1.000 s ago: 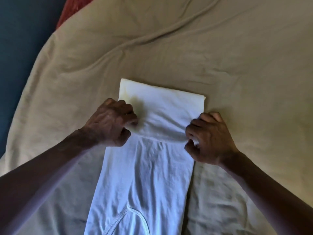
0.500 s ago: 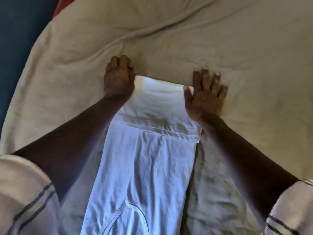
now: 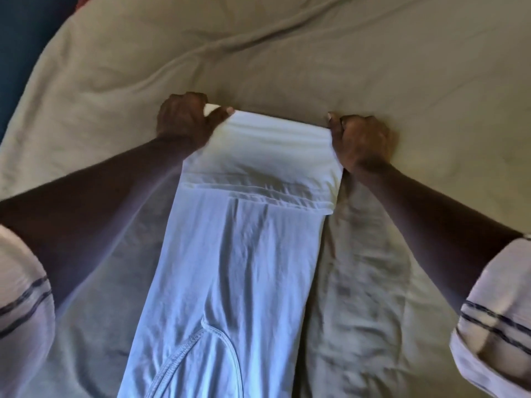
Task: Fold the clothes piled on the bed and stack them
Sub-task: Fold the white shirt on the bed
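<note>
On the beige bed (image 3: 402, 67), the left hand (image 3: 184, 122) and right hand (image 3: 360, 142) each grip a far corner of the white shirt (image 3: 230, 254).

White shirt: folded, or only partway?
Partway. The white shirt is a narrow strip on the bed, far end doubled over; left hand and right hand grip that fold's corners. Near end flat.
</note>
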The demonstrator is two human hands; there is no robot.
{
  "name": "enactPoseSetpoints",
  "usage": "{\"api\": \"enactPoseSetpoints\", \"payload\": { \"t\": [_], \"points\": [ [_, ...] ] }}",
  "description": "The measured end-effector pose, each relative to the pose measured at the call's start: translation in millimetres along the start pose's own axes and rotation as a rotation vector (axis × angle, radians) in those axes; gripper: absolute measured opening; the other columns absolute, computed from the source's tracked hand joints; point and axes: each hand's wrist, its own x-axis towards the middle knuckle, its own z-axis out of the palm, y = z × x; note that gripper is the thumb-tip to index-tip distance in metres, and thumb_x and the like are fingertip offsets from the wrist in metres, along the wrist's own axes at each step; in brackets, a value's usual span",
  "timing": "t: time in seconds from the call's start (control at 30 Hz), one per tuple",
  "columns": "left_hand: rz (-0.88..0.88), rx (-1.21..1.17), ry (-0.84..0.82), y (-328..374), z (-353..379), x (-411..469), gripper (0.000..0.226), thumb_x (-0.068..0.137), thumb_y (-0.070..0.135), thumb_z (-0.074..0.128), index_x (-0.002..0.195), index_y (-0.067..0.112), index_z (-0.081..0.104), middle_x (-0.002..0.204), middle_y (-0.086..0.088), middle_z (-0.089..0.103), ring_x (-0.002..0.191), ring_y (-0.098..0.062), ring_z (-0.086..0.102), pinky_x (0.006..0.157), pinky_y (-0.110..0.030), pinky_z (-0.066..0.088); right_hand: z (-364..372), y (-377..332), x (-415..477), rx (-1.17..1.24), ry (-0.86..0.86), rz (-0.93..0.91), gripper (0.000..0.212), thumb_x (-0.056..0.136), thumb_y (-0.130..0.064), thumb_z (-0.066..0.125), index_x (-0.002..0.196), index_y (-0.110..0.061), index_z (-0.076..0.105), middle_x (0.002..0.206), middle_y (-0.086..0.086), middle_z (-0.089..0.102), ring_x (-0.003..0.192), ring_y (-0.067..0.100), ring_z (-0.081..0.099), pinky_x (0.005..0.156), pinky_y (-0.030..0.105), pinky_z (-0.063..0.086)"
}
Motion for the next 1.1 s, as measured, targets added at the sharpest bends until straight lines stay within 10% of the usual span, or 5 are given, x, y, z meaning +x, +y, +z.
{"api": "enactPoseSetpoints", "payload": {
  "t": [0.27,0.4,0.5,0.77,1.1],
  "points": [
    [-0.178,-0.605,-0.393,-5,-39,0,0.022,0.081,0.013,0.088,0.094,0.024,0.075,0.104,-0.013,0.077,0.087,-0.022,0.073,0.077,-0.032,0.058,-16,13,-9,0.672,-0.323,0.167,0.044,0.073,-0.058,0.080,0.072,-0.017,0.065,0.066,-0.004,0.065,0.064,0.014,0.059,0.067,0.036,0.048],
    [-0.104,-0.422,-0.112,1,-57,-17,0.010,0.084,0.023,0.082,0.087,0.029,0.074,0.079,0.005,0.071,0.067,0.000,0.066,0.070,-0.021,0.050,-45,12,-34,0.997,-0.227,0.080,0.022,0.086,-0.018,0.083,0.077,-0.017,0.063,0.064,-0.008,0.065,0.058,0.004,0.054,0.059,0.023,0.043],
    [-0.111,-0.248,0.122,7,-80,-69,0.018,0.086,0.036,0.073,0.104,0.032,0.076,0.087,0.006,0.072,0.092,-0.021,0.070,0.081,-0.028,0.050,-71,4,-81,1.099,-0.098,0.027,0.019,0.082,-0.022,0.082,0.082,-0.021,0.064,0.077,0.006,0.062,0.070,0.015,0.052,0.066,0.032,0.044],
    [-0.205,-0.722,0.161,-29,-91,-233,0.024,0.084,0.001,0.063,0.090,0.021,0.073,0.079,0.010,0.075,0.072,-0.004,0.073,0.073,-0.024,0.060,-85,-8,-269,1.224,-0.066,0.031,0.022,0.084,0.004,0.078,0.090,-0.015,0.068,0.094,0.004,0.071,0.091,0.015,0.069,0.084,0.026,0.055],
    [-0.192,-0.010,0.010,-37,-40,-304,0.028,0.078,0.014,0.054,0.097,0.025,0.072,0.114,-0.006,0.069,0.103,-0.035,0.067,0.086,-0.041,0.051,-28,-1,-330,0.752,-0.105,-0.026,0.033,0.072,-0.025,0.053,0.102,-0.022,0.067,0.099,-0.006,0.063,0.104,0.021,0.057,0.096,0.031,0.044]
  ]
}}
